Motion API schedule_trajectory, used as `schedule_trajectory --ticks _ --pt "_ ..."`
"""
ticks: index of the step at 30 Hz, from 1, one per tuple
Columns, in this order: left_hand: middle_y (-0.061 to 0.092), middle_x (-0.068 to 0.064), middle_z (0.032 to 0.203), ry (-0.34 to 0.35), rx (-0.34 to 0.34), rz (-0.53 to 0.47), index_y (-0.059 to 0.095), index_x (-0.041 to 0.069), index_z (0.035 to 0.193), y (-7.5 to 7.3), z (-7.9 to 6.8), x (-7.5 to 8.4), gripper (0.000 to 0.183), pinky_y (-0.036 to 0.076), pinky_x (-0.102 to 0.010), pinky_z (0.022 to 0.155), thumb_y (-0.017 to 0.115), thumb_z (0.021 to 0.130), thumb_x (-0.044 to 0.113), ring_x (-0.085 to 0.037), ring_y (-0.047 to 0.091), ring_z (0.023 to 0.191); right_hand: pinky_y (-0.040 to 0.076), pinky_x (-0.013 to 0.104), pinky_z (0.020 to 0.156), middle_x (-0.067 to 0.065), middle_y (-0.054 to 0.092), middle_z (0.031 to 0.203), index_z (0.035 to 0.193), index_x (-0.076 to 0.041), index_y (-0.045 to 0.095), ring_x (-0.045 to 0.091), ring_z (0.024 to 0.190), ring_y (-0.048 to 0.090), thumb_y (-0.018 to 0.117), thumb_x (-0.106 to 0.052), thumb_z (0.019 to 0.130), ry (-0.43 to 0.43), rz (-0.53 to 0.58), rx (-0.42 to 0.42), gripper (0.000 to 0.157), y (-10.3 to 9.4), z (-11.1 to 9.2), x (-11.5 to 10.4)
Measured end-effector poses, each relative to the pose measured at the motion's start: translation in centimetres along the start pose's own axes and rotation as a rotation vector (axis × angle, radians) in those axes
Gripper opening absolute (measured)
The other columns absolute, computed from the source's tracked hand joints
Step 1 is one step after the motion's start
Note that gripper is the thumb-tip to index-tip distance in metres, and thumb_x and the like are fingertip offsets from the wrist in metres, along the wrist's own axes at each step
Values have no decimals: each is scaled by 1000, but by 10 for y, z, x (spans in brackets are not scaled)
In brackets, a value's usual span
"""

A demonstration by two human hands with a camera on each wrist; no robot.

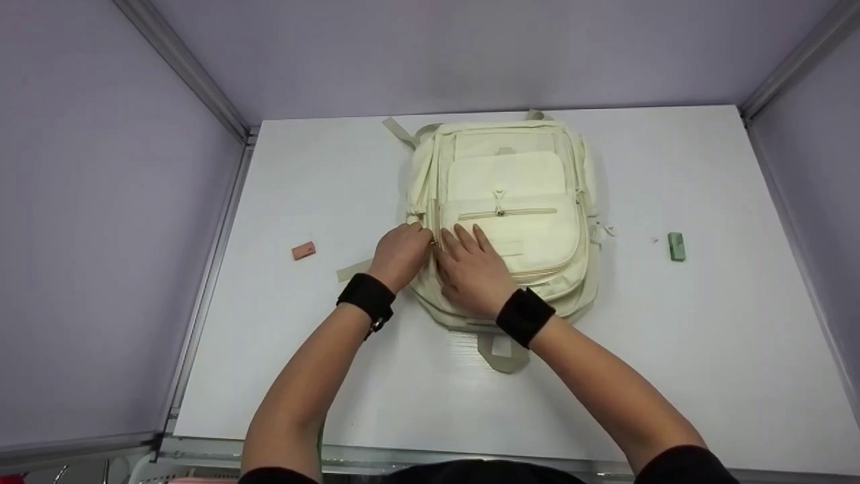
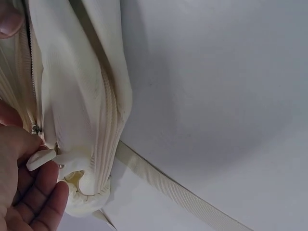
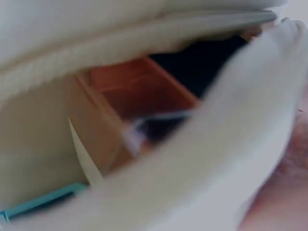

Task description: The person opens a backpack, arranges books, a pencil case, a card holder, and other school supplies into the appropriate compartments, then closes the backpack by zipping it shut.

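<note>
A cream backpack [image 1: 507,175] lies front side up on the white table. At its left side my left hand [image 1: 402,252] pinches a zipper pull [image 2: 41,159], with the metal slider [image 2: 36,129] just above the fingers in the left wrist view. My right hand [image 1: 474,275] rests on the lower front of the bag, fingers extended, close beside the left one. Through a gap in the bag, the right wrist view shows an orange open box [image 3: 139,89], a dark item [image 3: 202,62] and a teal-edged item [image 3: 45,199], all partly hidden by fabric.
On the table [image 1: 672,370], a small reddish block [image 1: 304,251] lies left of the bag and a small green block [image 1: 676,247] to its right. A strap [image 1: 354,270] sticks out on the left; the top handle [image 1: 504,363] points toward me. Grey panels [image 1: 121,235] enclose the table.
</note>
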State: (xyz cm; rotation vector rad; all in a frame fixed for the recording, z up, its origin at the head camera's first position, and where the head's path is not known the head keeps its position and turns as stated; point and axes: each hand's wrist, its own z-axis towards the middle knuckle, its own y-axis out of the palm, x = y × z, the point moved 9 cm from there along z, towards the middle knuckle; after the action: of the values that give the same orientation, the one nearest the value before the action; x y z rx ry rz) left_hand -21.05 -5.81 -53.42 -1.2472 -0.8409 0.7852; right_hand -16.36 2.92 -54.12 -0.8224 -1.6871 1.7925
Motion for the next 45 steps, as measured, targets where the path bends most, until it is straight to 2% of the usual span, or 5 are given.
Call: schedule_trajectory --ticks 8,14,28,39,45 --pt "66 -10 88 43 112 -85 71 6 97 -3 -4 1 9 53 -41 70 72 97 16 -30 65 79 7 54 123 20 24 166 157 -9 41 38 154 14 67 -42 98 36 63 -11 72 -7 -30 13" --pt "67 -9 94 21 97 -88 71 8 98 -3 -7 -2 9 53 -40 74 69 99 16 -30 65 86 7 52 123 20 21 166 160 -10 36 38 154 13 66 -48 98 86 60 41 78 -6 -52 26" --pt "66 -8 92 50 124 -43 69 5 96 0 -29 8 10 54 -37 71 65 102 13 -27 65 82 7 52 123 21 22 166 159 -10 37 38 154 14 66 -48 98 83 47 114 78 0 -56 28" --pt "62 -3 87 71 56 0 67 9 92 5 -54 33 11 51 -32 67 64 102 14 -21 62 78 9 52 123 21 25 165 158 -9 38 38 154 16 67 -47 98 77 52 153 77 0 -57 27" --pt "62 -2 87 154 60 17 66 10 94 7 -66 57 6 51 -32 67 65 100 10 -20 62 79 9 53 123 21 26 165 157 -9 40 38 154 17 68 -44 97 84 69 167 75 -1 -57 26"
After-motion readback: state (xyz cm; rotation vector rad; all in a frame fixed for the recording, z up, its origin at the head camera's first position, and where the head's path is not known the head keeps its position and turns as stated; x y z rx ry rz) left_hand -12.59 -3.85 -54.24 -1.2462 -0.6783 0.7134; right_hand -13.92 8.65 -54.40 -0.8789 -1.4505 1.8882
